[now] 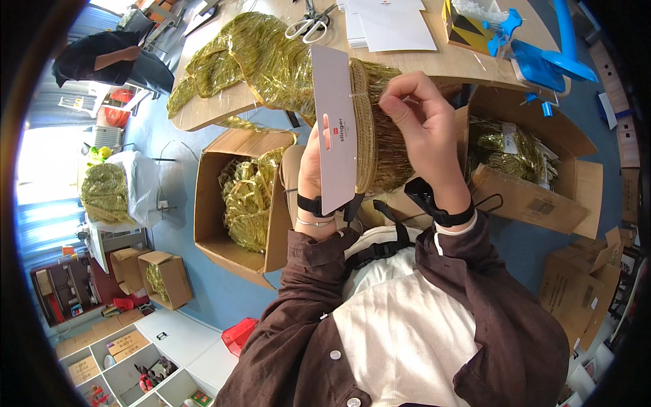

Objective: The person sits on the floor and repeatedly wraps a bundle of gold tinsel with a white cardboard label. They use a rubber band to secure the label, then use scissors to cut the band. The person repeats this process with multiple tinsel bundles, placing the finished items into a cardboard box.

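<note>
A bundle of gold tinsel fringe garland (389,157) hangs upright before me, its stitched band (362,127) folded in several layers. Against the band's left side lies a white printed card (334,152) with a hang slot. My left hand (310,163) holds the bundle and card from behind; its fingertips show at the slot and the rest is partly hidden. My right hand (424,117) is raised at the fringe's right side, thumb and index finger pinched together; whether something thin is between them cannot be made out. More gold fringe (269,56) lies on the wooden table (224,109), running toward the bundle.
Scissors (310,28), white cards (396,30), a yellow-black box (465,35) and a blue device (534,61) stand on the table. An open carton (208,203) of fringe is at left, another carton (585,178) with carded bundles at right. A person (101,58) is at far left.
</note>
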A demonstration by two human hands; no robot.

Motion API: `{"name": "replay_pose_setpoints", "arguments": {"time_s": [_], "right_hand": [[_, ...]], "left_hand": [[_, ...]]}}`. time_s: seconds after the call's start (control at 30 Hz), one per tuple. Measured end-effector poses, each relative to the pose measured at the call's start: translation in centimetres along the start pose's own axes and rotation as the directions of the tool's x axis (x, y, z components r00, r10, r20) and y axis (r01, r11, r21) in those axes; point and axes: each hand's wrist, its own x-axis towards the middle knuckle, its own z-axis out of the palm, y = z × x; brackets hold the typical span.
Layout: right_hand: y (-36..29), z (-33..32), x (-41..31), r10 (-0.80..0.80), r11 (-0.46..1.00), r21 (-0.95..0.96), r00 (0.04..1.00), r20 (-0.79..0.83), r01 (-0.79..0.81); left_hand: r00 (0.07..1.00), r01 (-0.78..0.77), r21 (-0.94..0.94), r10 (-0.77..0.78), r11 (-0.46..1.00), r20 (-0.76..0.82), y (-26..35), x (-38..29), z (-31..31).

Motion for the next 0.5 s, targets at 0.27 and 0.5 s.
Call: {"name": "replay_pose_setpoints", "arguments": {"time_s": [0.27, 0.5], "right_hand": [[2.1, -5.6, 0.9, 0.064, 0.99, 0.137, 0.953, -0.297, -0.024], [3.1, -10.2, 2.1, -0.115, 0.893, -0.431, 0.859, -0.499, -0.131]], "left_hand": [[0.998, -0.054, 0.039, 0.055, 0.998, -0.016, 0.4, 0.3, -1.3], [0.975, -0.041, -0.116, 0.065, 0.992, 0.213, 2.1, 0.6, -0.6]]}}
